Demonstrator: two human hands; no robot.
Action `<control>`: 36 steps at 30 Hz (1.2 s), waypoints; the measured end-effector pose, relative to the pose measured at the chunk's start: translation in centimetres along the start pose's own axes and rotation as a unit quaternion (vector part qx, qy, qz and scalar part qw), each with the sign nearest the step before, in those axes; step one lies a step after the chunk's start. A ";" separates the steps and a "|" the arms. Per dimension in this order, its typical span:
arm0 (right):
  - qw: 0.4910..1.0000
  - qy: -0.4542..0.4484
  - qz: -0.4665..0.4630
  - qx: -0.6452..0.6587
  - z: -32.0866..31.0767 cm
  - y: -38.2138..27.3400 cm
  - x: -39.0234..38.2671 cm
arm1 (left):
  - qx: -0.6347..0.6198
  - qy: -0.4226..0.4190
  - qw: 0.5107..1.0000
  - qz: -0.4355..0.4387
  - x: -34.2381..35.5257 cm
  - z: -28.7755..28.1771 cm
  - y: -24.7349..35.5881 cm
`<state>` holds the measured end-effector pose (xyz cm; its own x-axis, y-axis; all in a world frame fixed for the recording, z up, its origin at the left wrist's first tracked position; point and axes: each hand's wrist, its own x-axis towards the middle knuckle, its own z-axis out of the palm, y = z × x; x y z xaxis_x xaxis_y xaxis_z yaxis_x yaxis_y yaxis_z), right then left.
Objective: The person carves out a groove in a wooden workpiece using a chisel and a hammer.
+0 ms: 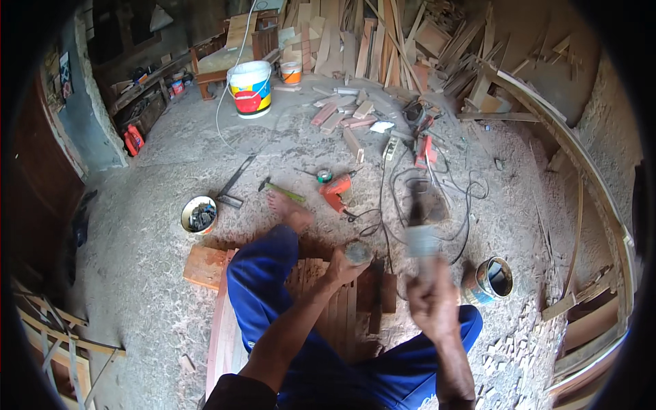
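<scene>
My left hand point(339, 268) grips an upright object with a round, greyish top point(357, 252), perhaps a tool handle, over the pale wooden strips point(295, 285) between my legs. My right hand point(434, 311) is closed round the handle of a motion-blurred hammer-like tool point(421, 240), raised to the right of my left hand. Beyond my bare foot point(290, 213) lie a green-handled hammer point(280, 188), a red drill point(335, 195) with its cord and a small green-and-silver round item point(324, 175). A dark square-shaped tool point(236, 182) lies to the left.
A tub of dark bits point(201, 216) stands left, a tin point(493, 280) right. Ahead are a colourful bucket point(249, 102), wood offcuts point(331, 109), red power tools point(424, 150) and tangled cables. A long curved timber frame point(577, 150) runs along the right, a plank stack point(372, 41) at the back.
</scene>
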<state>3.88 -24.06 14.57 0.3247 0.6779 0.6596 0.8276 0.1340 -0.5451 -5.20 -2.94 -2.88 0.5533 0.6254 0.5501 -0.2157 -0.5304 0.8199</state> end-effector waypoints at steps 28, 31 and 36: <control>0.903 -0.385 0.176 -0.073 5.4 9.7 5.5 | -0.048 0.059 0.991 -0.106 7.8 0.4 -3.5; 0.919 -0.327 0.221 0.001 5.0 11.7 2.7 | 0.060 0.111 0.988 -0.085 6.9 0.8 -5.4; 0.919 -0.352 0.171 -0.054 4.1 14.8 -5.6 | 0.039 0.232 0.971 -0.032 7.7 4.1 -7.6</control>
<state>12.40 -22.94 0.71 0.2289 0.9716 -0.0592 0.7851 -0.2202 -0.5789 4.01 3.54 -5.52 0.1381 0.8393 0.5259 -0.1210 -0.5127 0.8500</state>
